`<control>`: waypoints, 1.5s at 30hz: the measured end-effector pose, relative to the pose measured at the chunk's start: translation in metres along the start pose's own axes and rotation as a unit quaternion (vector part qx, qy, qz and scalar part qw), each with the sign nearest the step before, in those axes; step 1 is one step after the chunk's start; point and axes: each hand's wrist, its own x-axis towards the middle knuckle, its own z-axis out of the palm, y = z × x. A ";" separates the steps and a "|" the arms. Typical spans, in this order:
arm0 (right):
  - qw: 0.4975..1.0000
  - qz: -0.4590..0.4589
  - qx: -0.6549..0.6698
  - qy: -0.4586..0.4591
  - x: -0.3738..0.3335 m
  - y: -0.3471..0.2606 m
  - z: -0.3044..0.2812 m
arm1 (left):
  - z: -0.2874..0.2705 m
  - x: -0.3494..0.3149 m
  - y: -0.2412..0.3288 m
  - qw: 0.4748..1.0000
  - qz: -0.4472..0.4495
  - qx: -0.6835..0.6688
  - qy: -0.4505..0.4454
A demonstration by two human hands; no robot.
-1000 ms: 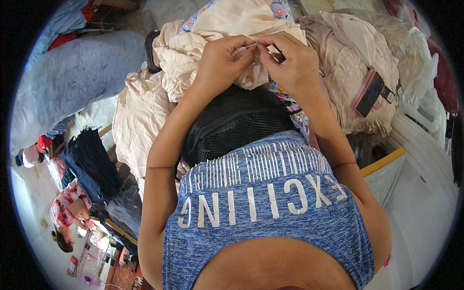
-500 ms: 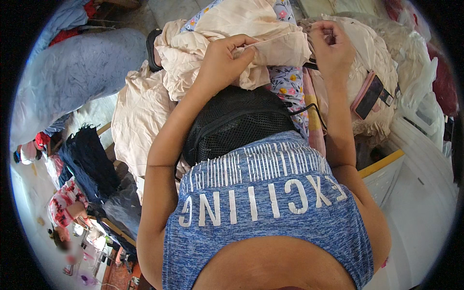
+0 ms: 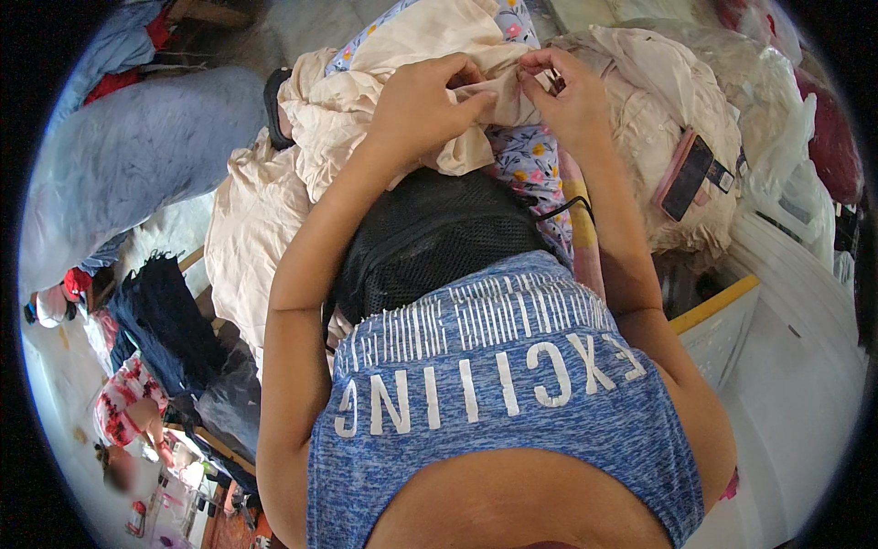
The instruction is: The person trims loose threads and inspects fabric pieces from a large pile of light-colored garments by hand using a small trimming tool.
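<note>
Cream cloth lies bunched over my lap, on top of a flowered fabric. My left hand is closed on a fold of it, thumb and fingers pinching near the raised edge. Close by on the right, my right hand has its fingers curled in a pinch against the end of that fold. A small dark object shows between those fingers, too little of it visible to name. Below the cloth, a black mesh bag rests against my blue top.
A phone lies on a large cream cloth heap at the right, beside clear plastic wrapping. At the left are a plastic-covered bluish bundle and dark blue cloth. Another person is at the lower left.
My right hand has moved left and come up against the cloth's edge, beside my left hand. The cloth strip that was stretched between them is now gathered up.
</note>
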 end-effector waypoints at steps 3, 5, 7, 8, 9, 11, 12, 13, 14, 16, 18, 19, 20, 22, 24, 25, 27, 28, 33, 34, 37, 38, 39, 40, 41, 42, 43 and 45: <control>0.999 0.020 -0.001 0.027 -0.001 -0.002 0.004 | 0.003 0.004 0.004 0.999 -0.020 0.047 -0.018; 0.999 0.023 -0.019 0.032 -0.003 0.003 0.007 | 0.005 0.004 0.002 0.997 -0.027 0.064 -0.017; 0.999 0.014 -0.032 0.039 -0.002 0.007 0.009 | 0.004 0.002 -0.003 0.997 -0.032 0.067 -0.017; 0.999 0.003 -0.034 0.042 -0.001 0.008 0.010 | 0.004 0.001 -0.005 0.997 -0.038 0.066 -0.021; 0.998 -0.008 -0.035 0.044 -0.001 0.008 0.012 | 0.005 0.000 -0.007 0.997 -0.043 0.064 -0.024; 0.997 -0.007 -0.061 0.040 -0.001 0.005 0.012 | 0.004 -0.002 -0.007 0.996 -0.045 0.066 -0.024; 0.997 -0.007 -0.074 0.038 -0.001 0.004 0.012 | 0.004 -0.003 -0.005 0.996 -0.042 0.070 -0.022; 0.995 -0.020 -0.088 0.037 0.000 0.005 0.014 | 0.003 -0.003 -0.004 0.996 -0.039 0.073 -0.019; 0.993 -0.033 -0.103 0.038 0.001 0.007 0.016 | 0.003 -0.004 -0.004 0.997 -0.033 0.068 -0.013; 0.990 -0.043 -0.134 0.019 0.003 0.006 0.016 | 0.004 -0.005 -0.006 0.998 -0.020 0.059 0.000; 0.986 -0.035 -0.165 -0.019 0.005 0.002 0.015 | 0.006 -0.004 -0.009 0.999 -0.013 0.051 0.007; 0.987 -0.027 -0.159 -0.018 0.005 0.003 0.016 | 0.007 -0.004 -0.010 0.999 -0.010 0.047 0.011; 0.988 -0.021 -0.155 -0.016 0.007 0.007 0.016 | 0.006 -0.004 -0.010 0.998 -0.020 0.053 0.005; 0.990 -0.011 -0.127 0.055 0.013 0.014 0.011 | 0.004 -0.005 -0.009 0.997 -0.040 0.064 -0.006; 0.980 -0.007 -0.076 0.184 0.019 0.028 -0.001 | 0.003 -0.006 -0.009 0.998 -0.050 0.033 0.005; 0.976 0.020 -0.047 0.211 0.023 0.034 -0.011 | 0.002 -0.007 -0.009 0.998 -0.054 0.017 0.009; 0.986 0.104 0.057 0.114 0.021 0.037 -0.025 | -0.001 -0.009 -0.008 0.998 -0.063 -0.007 0.005; 0.981 0.145 0.109 0.064 0.020 0.036 -0.029 | -0.003 -0.009 -0.008 0.998 -0.067 -0.019 0.003; 0.993 0.010 0.060 -0.102 0.008 -0.014 -0.022 | -0.004 -0.009 -0.016 0.994 -0.049 -0.092 -0.028; 0.988 -0.028 0.077 -0.128 0.008 -0.019 -0.019 | -0.004 -0.010 -0.016 0.993 -0.042 -0.107 -0.034; 0.979 -0.064 0.081 -0.174 0.011 -0.028 -0.010 | -0.007 -0.011 -0.012 0.986 -0.048 -0.151 -0.049; 0.978 -0.067 0.104 -0.165 0.011 -0.027 -0.008 | -0.008 -0.012 -0.011 0.981 -0.053 -0.182 -0.046; 0.977 -0.070 0.127 -0.156 0.010 -0.024 -0.005 | -0.010 -0.013 -0.010 0.975 -0.058 -0.212 -0.044; 0.975 -0.072 0.150 -0.147 0.010 -0.023 -0.004 | -0.011 -0.012 -0.009 0.967 -0.063 -0.242 -0.041; 0.973 -0.044 0.152 -0.168 0.011 -0.026 -0.005 | -0.013 -0.013 -0.009 0.968 -0.065 -0.239 -0.044; 0.970 -0.017 0.152 -0.189 0.012 -0.032 -0.009 | -0.015 -0.014 -0.009 0.969 -0.067 -0.235 -0.046; 0.966 0.011 0.153 -0.209 0.012 -0.035 -0.010 | -0.016 -0.014 -0.009 0.969 -0.070 -0.231 -0.049; 0.971 -0.024 0.158 -0.179 0.011 -0.033 -0.006 | -0.014 -0.014 -0.009 0.969 -0.066 -0.233 -0.047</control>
